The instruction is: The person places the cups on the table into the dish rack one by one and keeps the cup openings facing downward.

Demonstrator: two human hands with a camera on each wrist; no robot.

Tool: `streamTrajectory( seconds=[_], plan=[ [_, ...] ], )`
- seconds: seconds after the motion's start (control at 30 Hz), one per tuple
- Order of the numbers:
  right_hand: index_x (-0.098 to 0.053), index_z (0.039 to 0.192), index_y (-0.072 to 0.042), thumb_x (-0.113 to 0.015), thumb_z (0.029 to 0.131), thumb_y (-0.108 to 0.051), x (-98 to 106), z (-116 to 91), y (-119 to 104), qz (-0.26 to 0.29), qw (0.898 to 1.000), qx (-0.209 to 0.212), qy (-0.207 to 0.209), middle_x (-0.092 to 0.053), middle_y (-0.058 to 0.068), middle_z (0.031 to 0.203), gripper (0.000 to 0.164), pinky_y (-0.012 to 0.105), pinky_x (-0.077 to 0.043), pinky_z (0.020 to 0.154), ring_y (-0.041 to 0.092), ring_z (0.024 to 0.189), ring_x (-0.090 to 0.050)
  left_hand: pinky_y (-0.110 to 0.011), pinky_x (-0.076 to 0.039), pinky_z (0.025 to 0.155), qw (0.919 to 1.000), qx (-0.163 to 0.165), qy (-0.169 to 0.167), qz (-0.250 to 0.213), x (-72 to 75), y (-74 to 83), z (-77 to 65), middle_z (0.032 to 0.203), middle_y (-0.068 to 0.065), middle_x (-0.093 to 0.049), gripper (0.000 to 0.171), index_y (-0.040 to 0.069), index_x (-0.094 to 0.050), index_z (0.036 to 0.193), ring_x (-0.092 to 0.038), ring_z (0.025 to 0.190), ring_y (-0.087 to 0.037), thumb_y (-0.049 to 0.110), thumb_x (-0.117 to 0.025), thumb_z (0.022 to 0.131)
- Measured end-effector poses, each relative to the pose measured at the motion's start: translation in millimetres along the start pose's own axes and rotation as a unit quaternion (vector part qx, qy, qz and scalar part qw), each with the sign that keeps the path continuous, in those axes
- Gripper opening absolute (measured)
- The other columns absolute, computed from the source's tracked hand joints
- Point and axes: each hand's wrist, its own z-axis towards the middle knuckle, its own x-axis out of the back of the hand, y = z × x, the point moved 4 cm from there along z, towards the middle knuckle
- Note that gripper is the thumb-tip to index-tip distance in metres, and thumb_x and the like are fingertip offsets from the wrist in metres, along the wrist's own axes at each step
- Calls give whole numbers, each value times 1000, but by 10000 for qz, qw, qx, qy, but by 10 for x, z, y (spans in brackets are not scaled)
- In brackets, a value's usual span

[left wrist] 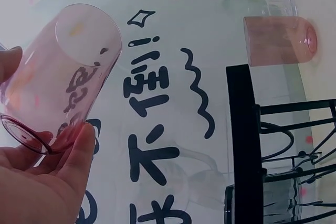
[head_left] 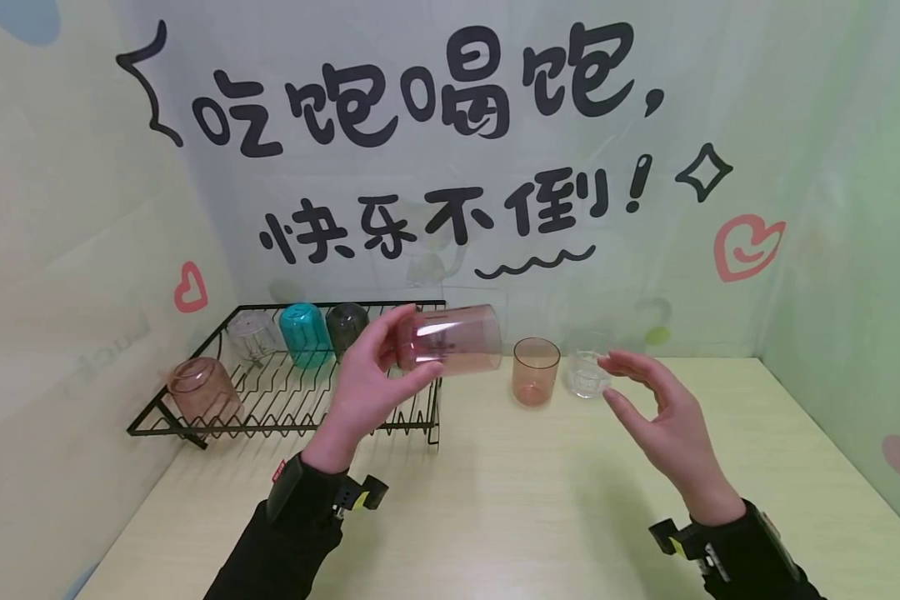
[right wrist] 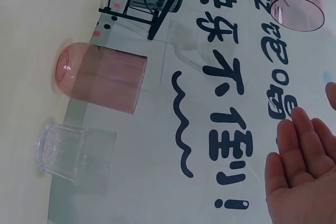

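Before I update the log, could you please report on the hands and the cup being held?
Left hand holds pink cup, tipped sideways. Right hand empty. Amber cup and clear glass upright beyond; nothing visibly blocking.

Translucent pink glass [head_left: 461, 337], tipped sideways, in left hand [head_left: 367, 383]

Soft light, faint shadows, glare on pink glass [head_left: 456, 340]

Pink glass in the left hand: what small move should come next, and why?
Probably turn the pink glass mouth-up: the left hand holds it sideways, while the orange glass and clear glass stand upright on the table.
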Motion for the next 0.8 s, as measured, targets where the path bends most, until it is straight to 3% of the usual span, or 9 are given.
streamTrajectory(
  seconds=[0.8],
  plan=[
    [-61,130,-3,-74,80,12,147,-28,141,-872,9962,84,-5,-67,13,117,54,12,-38,96,-2,110,-55,-41,-52,95,9976,160,207,635,237,-28,9,127,-11,-57,73,9,-48,144,-57,108,-27,17,-83,81]
  ],
)
